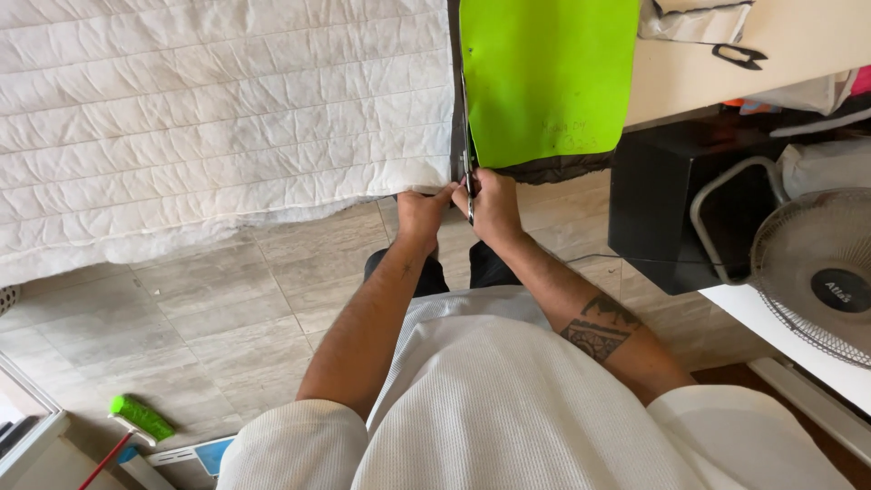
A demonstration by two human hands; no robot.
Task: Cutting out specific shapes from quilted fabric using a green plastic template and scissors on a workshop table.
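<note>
White quilted fabric (218,118) pinched in left hand (419,216), right hand (493,207) gripping scissors (468,172); slack cloth could probably make the cut wander.

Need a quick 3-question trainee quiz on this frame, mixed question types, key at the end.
1. True or false: the left hand grips the edge of the white quilted padding sheet.
2. Which thing does the right hand hold against the bright green flat board? A) metal scissors B) red broom C) white fan
3. Fill in: the round white wire-grille fan stands to the person's ____.

Key: 1 true; 2 A; 3 right.
</note>
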